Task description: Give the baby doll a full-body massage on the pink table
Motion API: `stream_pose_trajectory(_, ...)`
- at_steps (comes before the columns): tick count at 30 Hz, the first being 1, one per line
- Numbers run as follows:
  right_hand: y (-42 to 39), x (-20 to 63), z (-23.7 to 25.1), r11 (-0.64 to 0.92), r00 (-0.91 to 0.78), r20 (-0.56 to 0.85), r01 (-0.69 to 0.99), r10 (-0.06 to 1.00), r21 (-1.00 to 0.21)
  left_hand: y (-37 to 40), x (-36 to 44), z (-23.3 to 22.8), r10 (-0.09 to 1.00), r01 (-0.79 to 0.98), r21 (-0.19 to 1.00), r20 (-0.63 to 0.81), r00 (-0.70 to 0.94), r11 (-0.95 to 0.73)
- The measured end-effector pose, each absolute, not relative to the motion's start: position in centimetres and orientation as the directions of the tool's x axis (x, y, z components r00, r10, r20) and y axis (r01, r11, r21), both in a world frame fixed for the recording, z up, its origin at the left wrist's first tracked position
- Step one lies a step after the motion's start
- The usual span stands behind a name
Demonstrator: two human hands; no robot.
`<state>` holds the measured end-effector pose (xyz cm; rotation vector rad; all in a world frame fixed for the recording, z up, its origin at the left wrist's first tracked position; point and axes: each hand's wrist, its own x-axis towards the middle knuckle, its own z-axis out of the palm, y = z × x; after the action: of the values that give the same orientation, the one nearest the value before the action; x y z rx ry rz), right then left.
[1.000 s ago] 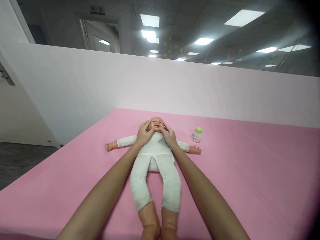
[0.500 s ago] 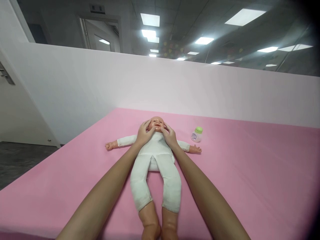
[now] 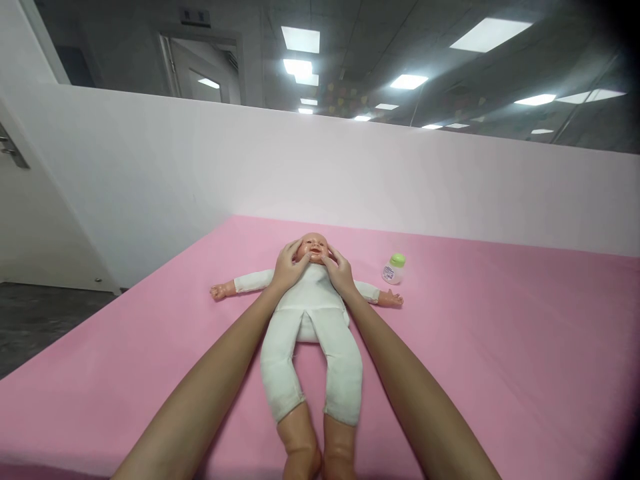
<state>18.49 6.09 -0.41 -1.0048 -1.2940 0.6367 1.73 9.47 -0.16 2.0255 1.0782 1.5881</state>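
A baby doll (image 3: 311,317) in a white bodysuit lies on its back on the pink surface (image 3: 500,347), arms spread wide, feet toward me. My left hand (image 3: 289,266) cups the left side of the doll's head, thumb on its cheek. My right hand (image 3: 339,269) cups the other side, thumb on the opposite cheek. Both forearms run along the doll's body. A small white bottle with a green cap (image 3: 394,269) stands to the right of the doll's head, apart from both hands.
A pale partition wall (image 3: 350,180) rises behind the pink surface. The surface's left edge drops to a dark floor (image 3: 40,320). A door with a handle (image 3: 10,155) is at the far left. Ceiling lights show above the wall.
My thumbs have shifted slightly inward on the doll's cheeks. The doll and the bottle have stayed in place.
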Motion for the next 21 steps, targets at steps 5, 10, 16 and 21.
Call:
stream_pose_trajectory(5, 6.08, 18.5, -0.36, 0.453, 0.201, 0.474, 0.144, 0.857, -0.88, 9.56, 1.71, -0.25, 0.738, 0.354, 0.672, 0.67, 0.085, -0.651)
stream_pose_trajectory(10, 6.27, 18.54, -0.5, 0.463, 0.197, 0.485, 0.148, 0.852, -0.874, 9.6, 1.65, -0.26, 0.738, 0.357, 0.67, 0.669, 0.088, -0.651)
stream_pose_trajectory(16, 6.43, 18.68, -0.72, 0.48, 0.189, 0.504, 0.161, 0.843, -0.862, 9.55, 1.65, -0.26, 0.738, 0.349, 0.673, 0.669, 0.087, -0.652)
stream_pose_trajectory(21, 6.34, 18.62, -0.7, 0.491, 0.181, 0.513, 0.155, 0.839, -0.857, 9.58, 1.62, -0.21, 0.75, 0.324, 0.692, 0.655, 0.095, -0.645)
